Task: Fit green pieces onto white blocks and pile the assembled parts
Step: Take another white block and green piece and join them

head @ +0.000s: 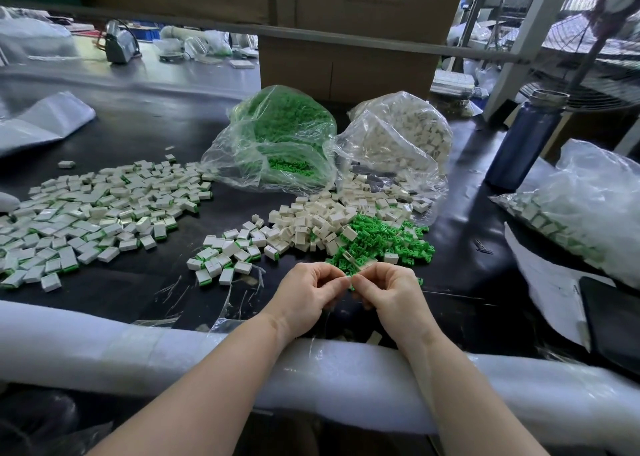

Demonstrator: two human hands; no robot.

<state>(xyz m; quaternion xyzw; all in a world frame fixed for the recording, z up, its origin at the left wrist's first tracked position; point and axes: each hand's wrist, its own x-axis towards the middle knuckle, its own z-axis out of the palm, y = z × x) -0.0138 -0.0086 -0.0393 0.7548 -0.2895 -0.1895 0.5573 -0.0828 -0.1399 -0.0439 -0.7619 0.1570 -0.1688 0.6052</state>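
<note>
A: Where is the big spread of finished white-and-green plastic blocks [97, 213]?

B: Far left of the fingers, nearer the left hand [306, 294].

A: And the part?

B: Both hands pinch it between them; right hand [391, 293] shows a small green plastic piece [352, 286]. Its axis I cannot tell.

Loose green pieces [384, 244] lie heaped on the tabletop [145, 133]. White blocks [322, 220] are heaped touching that heap's left and far edge. Assembled parts [93, 213], white with a green edge, are spread well left of it; a smaller cluster [221, 261] sits nearer.
</note>
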